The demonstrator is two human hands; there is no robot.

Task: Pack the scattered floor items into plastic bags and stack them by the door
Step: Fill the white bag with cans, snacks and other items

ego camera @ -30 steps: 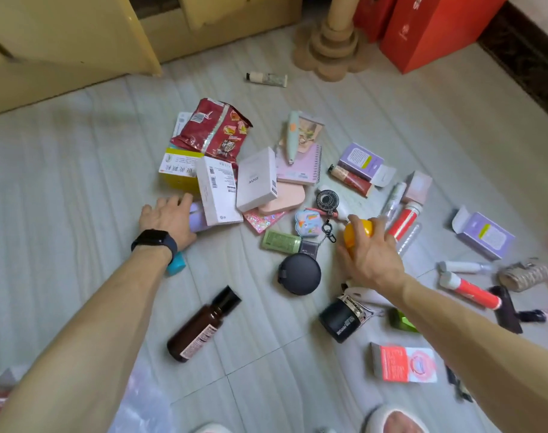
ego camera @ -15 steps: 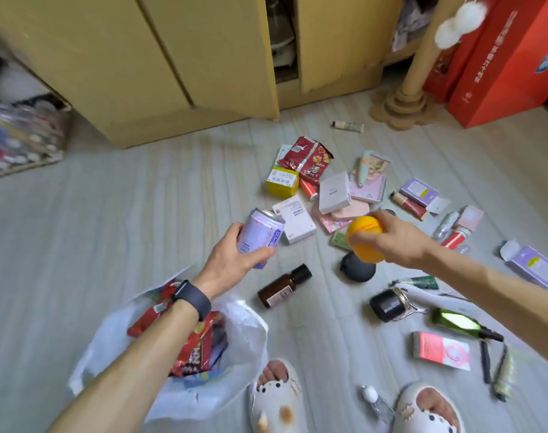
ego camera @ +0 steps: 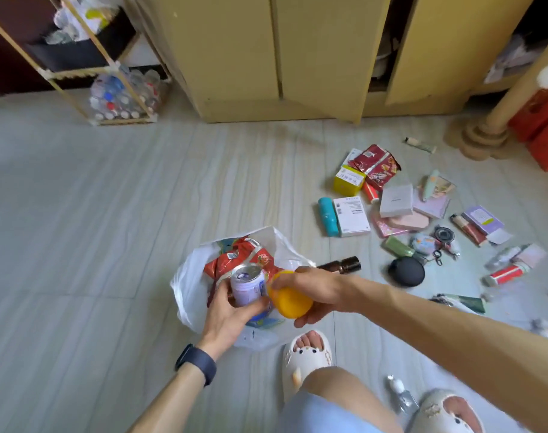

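the fingers of my left hand point(ego camera: 230, 315) curl round a pale lilac metal drinks can point(ego camera: 247, 284), top up. those of my right hand point(ego camera: 318, 289) wrap a round orange plastic container point(ego camera: 291, 304) that touches the can. both hang over the crumpled white plastic bag point(ego camera: 188, 285) at lower centre (red snack packets already inside). i judge this the drop-in step: next, loosen both grips above the opening. my forearms converge from the bottom edge.

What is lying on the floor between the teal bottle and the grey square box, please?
In the head view, a white labelled box lies flat between the teal bottle and the grey square box.
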